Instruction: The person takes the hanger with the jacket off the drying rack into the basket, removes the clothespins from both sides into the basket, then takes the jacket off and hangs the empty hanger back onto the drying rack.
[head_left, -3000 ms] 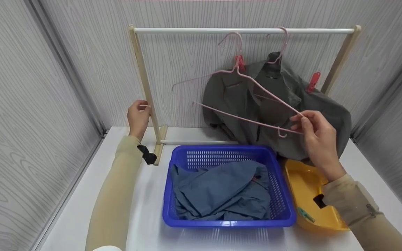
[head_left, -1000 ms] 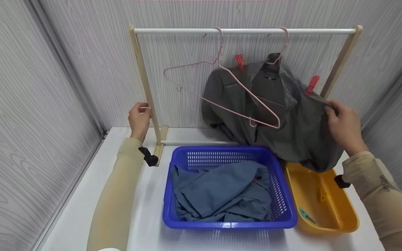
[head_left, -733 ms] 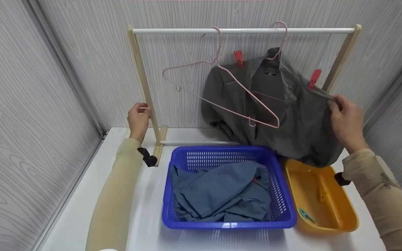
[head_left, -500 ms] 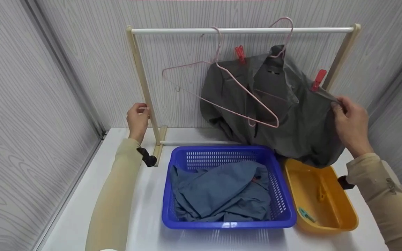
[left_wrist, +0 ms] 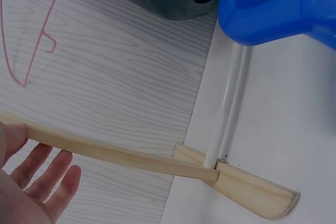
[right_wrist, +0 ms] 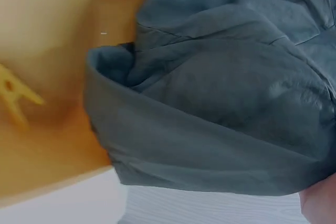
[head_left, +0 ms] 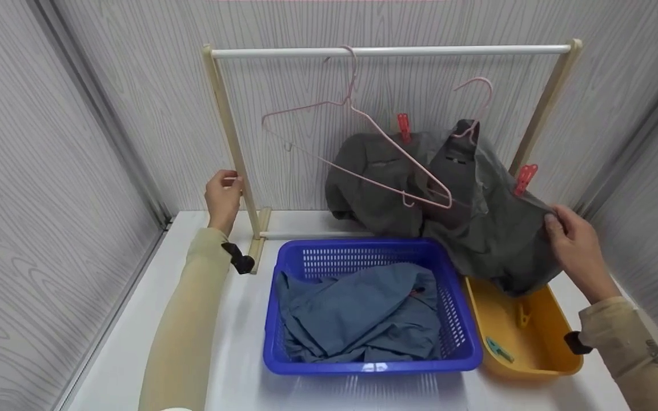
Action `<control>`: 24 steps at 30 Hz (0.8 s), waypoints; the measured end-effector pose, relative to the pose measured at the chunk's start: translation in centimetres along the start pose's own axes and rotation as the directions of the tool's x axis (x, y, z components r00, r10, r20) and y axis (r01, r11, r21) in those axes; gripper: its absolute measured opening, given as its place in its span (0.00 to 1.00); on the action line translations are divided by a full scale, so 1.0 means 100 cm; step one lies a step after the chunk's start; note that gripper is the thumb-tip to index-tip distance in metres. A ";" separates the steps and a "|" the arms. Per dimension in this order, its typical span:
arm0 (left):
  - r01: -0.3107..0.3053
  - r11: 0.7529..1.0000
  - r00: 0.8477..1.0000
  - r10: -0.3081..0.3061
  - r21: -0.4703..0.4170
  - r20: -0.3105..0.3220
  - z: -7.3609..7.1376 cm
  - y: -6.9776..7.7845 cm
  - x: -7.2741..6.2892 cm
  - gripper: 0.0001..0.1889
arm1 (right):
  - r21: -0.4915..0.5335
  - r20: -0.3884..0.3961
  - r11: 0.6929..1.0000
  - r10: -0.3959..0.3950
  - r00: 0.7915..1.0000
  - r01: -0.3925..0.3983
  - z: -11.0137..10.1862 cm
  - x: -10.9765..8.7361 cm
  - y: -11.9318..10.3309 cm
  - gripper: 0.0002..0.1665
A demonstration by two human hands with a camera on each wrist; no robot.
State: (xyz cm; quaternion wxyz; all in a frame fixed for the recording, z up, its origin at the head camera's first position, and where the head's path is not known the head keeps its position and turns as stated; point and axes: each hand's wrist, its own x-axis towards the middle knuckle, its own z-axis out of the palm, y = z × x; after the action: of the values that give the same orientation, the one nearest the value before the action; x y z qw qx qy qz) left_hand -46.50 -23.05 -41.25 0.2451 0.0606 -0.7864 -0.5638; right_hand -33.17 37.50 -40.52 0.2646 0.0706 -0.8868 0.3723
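Observation:
My left hand [head_left: 223,196] grips the wooden left post [head_left: 229,125] of a small clothes rack. In the left wrist view its lower fingers [left_wrist: 68,182] spread loosely below that post [left_wrist: 121,156]. My right hand [head_left: 580,242] pinches the right shoulder of a dark grey jacket [head_left: 506,240], which hangs on a pink hanger [head_left: 484,105]. That hanger's hook is off the rack's white rod [head_left: 420,51], a little below it. Two red clothespins [head_left: 404,128] clip the jacket's shoulders. In the right wrist view the jacket [right_wrist: 226,93] fills most of the picture.
A bare pink hanger [head_left: 397,151] hangs from the rod, overlapping the jacket. In front stands a blue basket [head_left: 372,367] holding a blue-grey garment [head_left: 357,308]. Right of it a yellow tray [head_left: 540,374] holds a green clothespin [head_left: 499,349] and a yellow clothespin [head_left: 523,314].
My right hand let go of the bare hanger, which shifted left, and took the jacket's shoulder. It lifted the jacket's hanger off the rod and lowered it. The left hand stays at the post.

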 end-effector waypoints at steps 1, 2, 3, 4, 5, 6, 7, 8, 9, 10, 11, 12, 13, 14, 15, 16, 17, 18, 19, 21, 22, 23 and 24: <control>0.000 1.000 1.000 0.000 0.006 -0.002 0.000 0.000 0.000 0.12 | -0.002 0.006 1.000 -0.003 1.000 0.003 0.001 -0.004 0.002 0.16; 0.000 1.000 1.000 0.000 0.014 -0.006 0.000 0.000 0.000 0.12 | -0.006 0.011 1.000 -0.011 1.000 0.011 0.002 -0.008 0.005 0.16; 0.001 1.000 1.000 -0.001 0.024 -0.009 0.000 0.000 0.001 0.12 | -0.010 0.012 1.000 -0.019 1.000 0.019 0.003 -0.011 0.007 0.16; 0.004 0.999 1.000 -0.004 0.033 -0.014 0.001 0.000 0.001 0.12 | -0.015 0.014 1.000 -0.027 1.000 0.027 0.004 -0.014 0.010 0.16; 0.008 0.999 1.000 -0.007 0.039 -0.019 0.001 -0.001 0.001 0.12 | -0.017 0.013 0.999 -0.035 0.999 0.035 0.005 -0.018 0.012 0.16; 0.011 0.999 1.000 -0.010 0.046 -0.023 0.002 -0.001 0.002 0.12 | -0.018 0.016 0.999 -0.044 0.999 0.044 0.006 -0.021 0.013 0.15; 0.011 0.999 1.000 -0.010 0.050 -0.027 0.002 -0.002 0.002 0.12 | -0.021 0.016 0.998 -0.052 0.998 0.053 0.008 -0.025 0.015 0.15; 0.012 0.998 0.999 -0.010 0.055 -0.036 0.003 -0.002 0.002 0.12 | -0.021 0.019 0.998 -0.060 0.998 0.061 0.009 -0.028 0.016 0.15; 0.012 0.998 0.999 -0.010 0.060 -0.047 0.003 -0.003 0.002 0.12 | -0.019 0.024 0.998 -0.063 0.998 0.063 0.011 -0.032 0.018 0.15; 0.014 0.998 0.998 -0.010 0.063 -0.059 0.004 -0.003 0.001 0.12 | -0.014 0.032 0.998 -0.063 0.998 0.064 0.013 -0.036 0.019 0.14; 0.011 0.998 0.997 -0.006 0.060 -0.078 0.005 -0.003 0.000 0.11 | -0.013 0.038 0.998 -0.062 0.997 0.063 0.014 -0.040 0.020 0.14; 0.003 0.998 0.995 0.003 0.063 -0.098 0.007 -0.003 -0.001 0.11 | -0.012 0.046 0.998 -0.060 0.997 0.061 0.015 -0.043 0.021 0.14; -0.008 0.998 0.993 0.015 0.066 -0.117 0.009 -0.003 -0.002 0.11 | -0.009 0.052 0.998 -0.062 0.997 0.062 0.016 -0.047 0.022 0.14; -0.023 0.997 0.991 0.032 0.072 -0.132 0.012 -0.002 -0.004 0.11 | -0.004 0.060 0.998 -0.062 0.996 0.063 0.017 -0.050 0.023 0.14; -0.044 0.996 0.989 0.055 0.079 -0.138 0.015 -0.001 -0.005 0.11 | 0.001 0.066 0.998 -0.061 0.996 0.061 0.018 -0.053 0.024 0.14; -0.068 0.994 0.988 0.079 0.091 -0.131 0.019 0.001 -0.007 0.11 | 0.006 0.071 0.998 -0.059 0.996 0.059 0.019 -0.055 0.025 0.14; -0.097 0.990 0.988 0.109 0.106 -0.110 0.024 0.003 -0.008 0.11 | 0.010 0.076 0.998 -0.058 0.995 0.058 0.019 -0.057 0.025 0.14; -0.125 0.984 0.989 0.134 0.123 -0.067 0.029 0.006 -0.010 0.11 | 0.015 0.081 0.998 -0.056 0.995 0.055 0.020 -0.059 0.026 0.14; -0.155 0.979 0.988 0.157 0.135 -0.007 0.035 0.009 -0.012 0.11 | 0.019 0.085 0.998 -0.054 0.995 0.052 0.020 -0.061 0.026 0.13; -0.220 0.963 0.971 0.201 0.157 0.129 0.048 0.018 -0.017 0.11 | 0.026 0.094 0.999 -0.049 0.994 0.046 0.020 -0.064 0.027 0.13; -0.246 0.957 0.955 0.211 0.155 0.209 0.054 0.024 -0.021 0.10 | 0.034 0.099 0.999 -0.046 0.994 0.042 0.021 -0.066 0.027 0.13; -0.271 0.952 0.932 0.222 0.144 0.286 0.060 0.029 -0.025 0.11 | 0.043 0.107 0.998 -0.042 0.993 0.038 0.021 -0.068 0.028 0.13; -0.288 0.948 0.906 0.225 0.133 0.360 0.066 0.034 -0.029 0.11 | 0.052 0.119 0.998 -0.038 0.992 0.032 0.021 -0.070 0.029 0.13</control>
State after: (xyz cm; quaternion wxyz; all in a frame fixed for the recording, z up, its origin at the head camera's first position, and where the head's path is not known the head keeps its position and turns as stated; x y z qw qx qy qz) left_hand -46.37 -15.12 -40.71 0.1713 -0.1196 -0.8663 -0.4537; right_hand -29.07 37.54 -47.18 0.2158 0.1150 -0.8900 0.3848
